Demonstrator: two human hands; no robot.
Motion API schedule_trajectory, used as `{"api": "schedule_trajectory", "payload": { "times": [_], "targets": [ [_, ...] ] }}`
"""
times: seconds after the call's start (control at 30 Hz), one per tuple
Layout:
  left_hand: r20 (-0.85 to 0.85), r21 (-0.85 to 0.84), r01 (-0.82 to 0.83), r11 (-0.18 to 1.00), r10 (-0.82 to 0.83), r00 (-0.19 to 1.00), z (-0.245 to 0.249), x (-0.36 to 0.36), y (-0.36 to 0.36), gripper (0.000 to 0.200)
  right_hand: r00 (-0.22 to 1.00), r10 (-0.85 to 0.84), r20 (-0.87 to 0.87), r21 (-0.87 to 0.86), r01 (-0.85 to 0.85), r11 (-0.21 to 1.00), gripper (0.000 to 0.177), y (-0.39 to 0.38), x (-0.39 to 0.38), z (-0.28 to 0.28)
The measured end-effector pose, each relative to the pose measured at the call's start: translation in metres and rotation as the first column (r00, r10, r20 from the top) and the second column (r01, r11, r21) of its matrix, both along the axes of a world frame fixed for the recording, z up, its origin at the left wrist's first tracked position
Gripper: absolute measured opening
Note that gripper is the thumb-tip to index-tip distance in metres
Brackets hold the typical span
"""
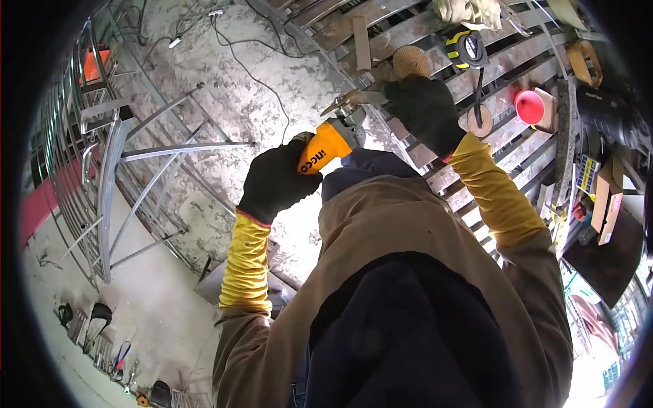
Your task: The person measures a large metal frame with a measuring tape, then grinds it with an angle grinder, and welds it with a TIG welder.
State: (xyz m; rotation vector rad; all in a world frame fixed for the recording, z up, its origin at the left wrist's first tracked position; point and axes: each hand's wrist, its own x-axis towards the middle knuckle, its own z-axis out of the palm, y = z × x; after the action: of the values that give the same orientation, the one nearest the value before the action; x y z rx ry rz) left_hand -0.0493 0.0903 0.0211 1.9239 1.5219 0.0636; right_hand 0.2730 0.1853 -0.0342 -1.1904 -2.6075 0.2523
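Note:
My left hand (275, 180), in a black glove, is wrapped around the orange body of an angle grinder (326, 148) marked "ingco". The grinder's metal head and disc point away from me, and the disc shows nearly edge-on. My right hand (427, 114), also gloved in black, is closed beside the head. A flat grey metal piece (371, 98) reaches from its fingers to the disc; its kind I cannot make out. Just beyond the right hand lies a round tan disc (411, 62) on the slatted metal table (517, 139).
A tape measure (466, 49), a red cup (529, 107) and another round disc (479, 120) lie on the slats. Bent metal frames (109, 177) stand at left. A cable (262, 85) crosses the floor. Several hand tools (115, 364) hang lower left. An opened cardboard box (607, 200) is at right.

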Motion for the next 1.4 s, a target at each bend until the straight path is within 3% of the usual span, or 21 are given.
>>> {"api": "schedule_trajectory", "payload": {
  "times": [0.17,0.23,0.27,0.3,0.37,0.4,0.43,0.5,0.57,0.67,0.77,0.93,1.17,1.23,1.27,1.33,1.4],
  "targets": [
    [-0.044,-0.077,0.006,0.997,-0.010,0.999,0.006,-0.012,0.004,0.069,0.998,0.052,-0.037,0.004,-0.052,0.999,0.040,0.003,0.003,-0.003],
    [0.067,-0.048,-0.094,0.994,0.097,0.993,0.002,-0.023,-0.010,0.070,0.999,0.025,-0.026,-0.039,-0.026,0.999,0.039,0.001,-0.001,0.002],
    [0.066,-0.193,-0.216,0.957,0.233,0.970,0.009,-0.024,-0.018,0.071,1.000,-0.003,-0.010,-0.087,0.002,0.996,0.039,0.000,-0.002,0.005],
    [0.069,-0.198,-0.274,0.941,0.293,0.954,0.006,-0.026,-0.029,0.071,1.000,-0.007,-0.011,-0.078,0.006,0.997,0.039,-0.002,-0.002,0.009],
    [0.124,-0.265,-0.414,0.871,0.457,0.881,0.000,-0.025,-0.053,0.070,0.960,-0.062,-0.274,-0.179,0.013,0.984,0.037,-0.010,-0.003,0.021],
    [0.151,-0.230,-0.459,0.858,0.498,0.854,0.000,-0.021,-0.062,0.069,0.832,-0.197,-0.518,-0.295,0.042,0.954,0.031,-0.023,-0.002,0.006],
    [0.159,-0.299,-0.542,0.785,0.601,0.783,-0.001,-0.016,-0.071,0.062,0.675,-0.490,-0.552,-0.707,-0.067,0.704,0.028,-0.028,-0.005,0.012],
    [0.271,-0.329,-0.631,0.702,0.711,0.649,0.000,-0.006,-0.084,0.055,0.492,-0.757,-0.430,-0.901,-0.289,0.324,0.031,-0.032,-0.009,0.035],
    [0.309,-0.313,-0.669,0.674,0.738,0.600,-0.006,-0.001,-0.095,0.046,0.422,-0.776,-0.469,-0.873,-0.355,0.334,0.034,-0.037,-0.015,0.042],
    [0.365,-0.414,-0.731,0.543,0.834,0.413,-0.018,0.004,-0.106,0.035,0.418,-0.773,-0.478,-0.861,-0.397,0.318,0.038,-0.038,-0.019,0.045],
    [0.399,-0.487,-0.724,0.489,0.862,0.313,-0.012,0.008,-0.106,0.033,0.357,-0.781,-0.513,-0.828,-0.445,0.341,0.038,-0.039,-0.022,0.051],
    [0.428,-0.467,-0.716,0.519,0.841,0.331,-0.014,0.008,-0.107,0.030,0.318,-0.742,-0.591,-0.753,-0.548,0.364,0.037,-0.039,-0.018,0.048],
    [0.417,-0.482,-0.718,0.501,0.853,0.315,-0.015,0.015,-0.108,0.031,0.331,-0.741,-0.585,-0.754,-0.559,0.346,0.040,-0.041,-0.020,0.046],
    [0.401,-0.478,-0.720,0.503,0.854,0.331,-0.017,0.017,-0.110,0.032,0.370,-0.791,-0.487,-0.802,-0.548,0.237,0.041,-0.042,-0.023,0.056],
    [0.411,-0.467,-0.722,0.511,0.848,0.334,-0.018,0.019,-0.111,0.032,0.370,-0.793,-0.484,-0.803,-0.547,0.235,0.041,-0.044,-0.023,0.050],
    [0.420,-0.460,-0.720,0.519,0.842,0.339,-0.018,0.023,-0.111,0.032,0.403,-0.851,-0.336,-0.862,-0.496,0.105,0.043,-0.049,-0.023,0.029],
    [0.427,-0.453,-0.710,0.538,0.831,0.357,-0.016,0.026,-0.110,0.031,0.387,-0.870,-0.306,-0.857,-0.509,0.075,0.042,-0.054,-0.023,0.020]
  ]
}}
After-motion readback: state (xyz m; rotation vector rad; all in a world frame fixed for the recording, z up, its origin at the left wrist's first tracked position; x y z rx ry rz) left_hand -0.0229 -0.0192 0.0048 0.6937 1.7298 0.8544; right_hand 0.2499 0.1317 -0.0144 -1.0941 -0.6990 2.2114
